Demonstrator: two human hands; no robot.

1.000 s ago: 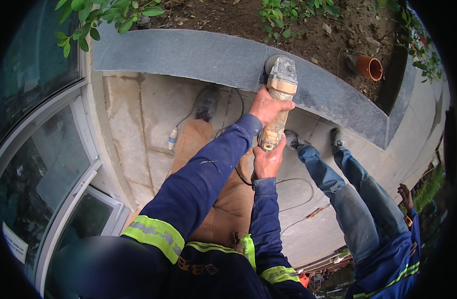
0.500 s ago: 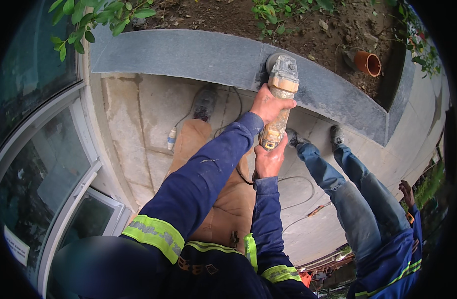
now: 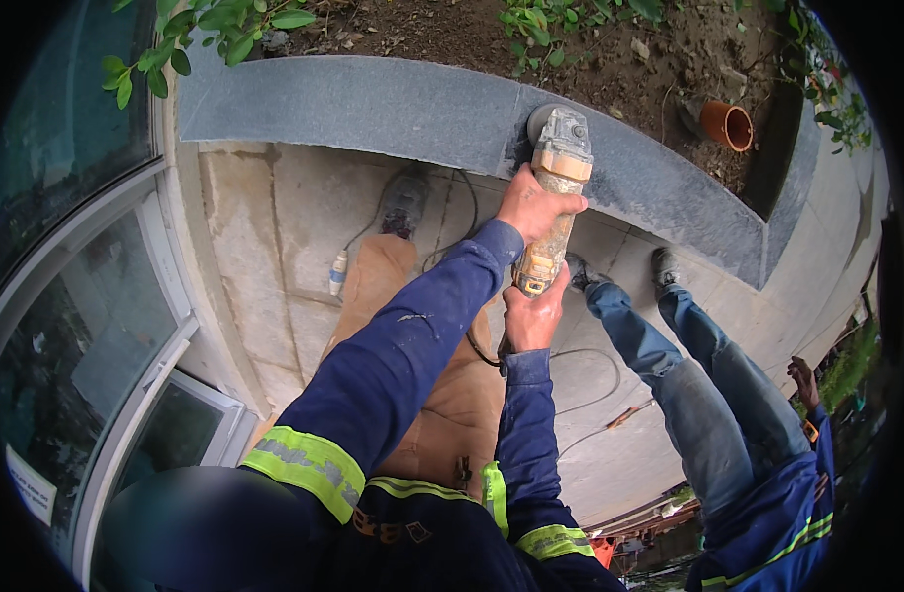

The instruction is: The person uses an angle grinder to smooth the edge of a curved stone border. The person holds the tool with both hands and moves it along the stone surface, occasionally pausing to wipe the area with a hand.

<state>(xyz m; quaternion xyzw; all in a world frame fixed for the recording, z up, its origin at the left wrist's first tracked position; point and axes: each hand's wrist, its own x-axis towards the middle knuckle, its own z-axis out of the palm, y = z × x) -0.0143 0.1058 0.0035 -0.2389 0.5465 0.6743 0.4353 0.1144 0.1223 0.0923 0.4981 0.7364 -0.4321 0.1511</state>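
Observation:
A dusty yellow and grey angle grinder (image 3: pixel 560 163) lies along the grey stone coping (image 3: pixel 363 104), its head over the stone and its round disc at the slab's surface. My left hand (image 3: pixel 536 205) is closed around the grinder's body just behind the head, thumb across the top. Lower down, my right hand (image 3: pixel 533 318) grips the rear end of the tool, where its black cord (image 3: pixel 483 350) hangs. A dark patch shows on the stone beside the disc, next to a joint between slabs.
Beyond the coping is a soil bed with plants and an orange pot (image 3: pixel 728 125). Another person in jeans (image 3: pixel 703 395) stands close on the right. Cables (image 3: pixel 610 365) and a plug connector (image 3: pixel 338 272) lie on the paving. A framed glass door (image 3: pixel 87 326) stands at the left.

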